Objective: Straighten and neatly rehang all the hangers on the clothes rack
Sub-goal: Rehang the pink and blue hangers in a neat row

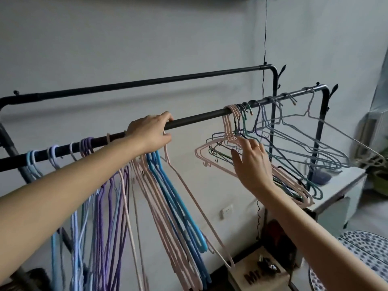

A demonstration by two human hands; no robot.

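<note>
Thin wire hangers in pink, blue, purple, green and grey hang along the front rail (195,118) of a black double-rail rack (273,72). Under and behind the left hand (150,133) a packed bunch hangs steeply: purple hangers (109,206) farthest to its left, then pink hangers (159,206), then blue hangers (178,206) just below its knuckles. One pink hanger (189,196) hangs from that hand's fingers, its hook beside the rail.

The left hand curls over the rail, fingers wrapped on top, and pinches the neck of that pink hanger below.

Right of it, past a bare stretch of rail, a tangled cluster (237,122) of pink, green and dark hangers hooks on the rail directly above the right hand (252,162). Beyond that hand, further right, grey hangers (310,135) spread out loosely and tilt at different angles.

The right hand is raised with fingers spread and nearly straight, fingertips touching the shoulders of the tangled cluster; whether it grips any wire I cannot tell. A ring shows on one finger.

Below the right hand stand a white cabinet (344,185) and a box (258,274).
</note>
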